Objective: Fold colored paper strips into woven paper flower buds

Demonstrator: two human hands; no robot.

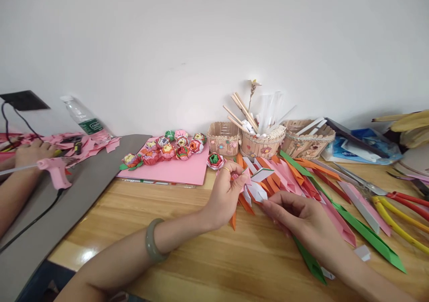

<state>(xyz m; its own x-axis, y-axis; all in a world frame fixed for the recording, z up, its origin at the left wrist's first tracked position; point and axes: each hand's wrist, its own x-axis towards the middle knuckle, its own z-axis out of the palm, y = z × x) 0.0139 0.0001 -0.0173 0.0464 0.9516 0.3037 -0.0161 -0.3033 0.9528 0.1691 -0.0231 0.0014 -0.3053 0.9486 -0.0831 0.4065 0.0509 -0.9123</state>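
My left hand [223, 197], with a ring and a green bangle, pinches a partly folded paper flower [257, 191] above the wooden table. White, pink and green petals stick out of it. My right hand [298, 210] is closed at the fingertips on the flower's lower white petal. Behind and to the right lie folded paper strips [284, 172] in orange, pink, red and white, and long green strips [368, 232] run toward the front. Several finished paper flowers [167, 151] rest on pink sheets [177, 172] left of my hands.
Decorated wooden-stick baskets [263, 146] stand along the wall, one full of sticks. Red-handled scissors [375, 188] and a yellow-handled tool [395, 217] lie right. At left are a co-worker's hand [35, 157], a pink glue gun [55, 170] with its cord, and a bottle [83, 119].
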